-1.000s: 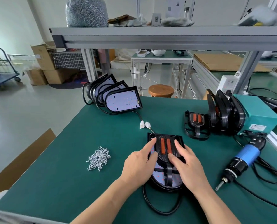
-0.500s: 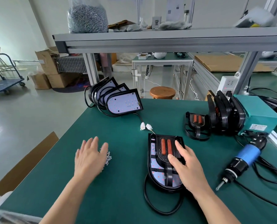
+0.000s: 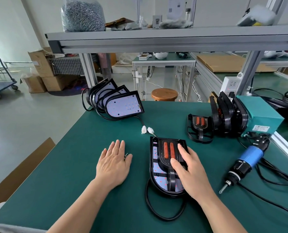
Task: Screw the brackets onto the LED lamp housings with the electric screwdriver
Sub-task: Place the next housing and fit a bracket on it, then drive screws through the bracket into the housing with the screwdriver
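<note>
While my straight-fingered right hand [image 3: 190, 172] pins the stiff-looking black plastic bracket [image 3: 168, 151] mid-frame, my flat left hand [image 3: 113, 167] covers tiny silver screws [image 3: 126, 155]; pinch singly.

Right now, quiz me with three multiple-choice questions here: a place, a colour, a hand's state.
1. Where does the electric screwdriver lie? A) upper shelf B) green mat, right of the lamp housing C) left hand
2. What colour is the screwdriver's body? A) blue B) red C) yellow
3. What is the right hand doing? A) gripping the screwdriver B) off the table C) resting on the bracket
B, it lies untouched on the mat; A, its barrel is blue; C, it lies across the bracket.
</note>
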